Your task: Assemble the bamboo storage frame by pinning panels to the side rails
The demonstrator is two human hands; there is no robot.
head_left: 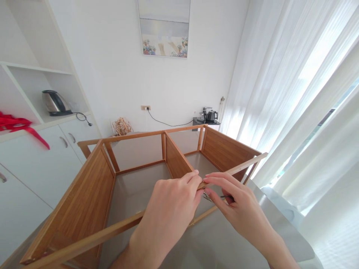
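A brown wooden frame point(179, 153) with panelled sides and a middle divider lies on a grey table, its open side up. My left hand point(175, 200) is closed around the near top rail where the divider meets it. At the same joint, the fingertips and thumb of my right hand point(235, 196) close in on the rail's edge, by what looks like a small screw point(204, 188). A thin dark tool point(226, 196) is tucked under the curled fingers of that hand; its kind is mostly hidden. Small metal pieces point(207, 197) show below the thumb, too small to name.
The grey table point(224, 243) extends under the frame to the right, near white curtains point(269, 93). An electric kettle point(56, 102) and red ribbon point(19, 125) are on the white cabinet at left. A coffee maker point(206, 114) stands by the back wall, its cord plugged in.
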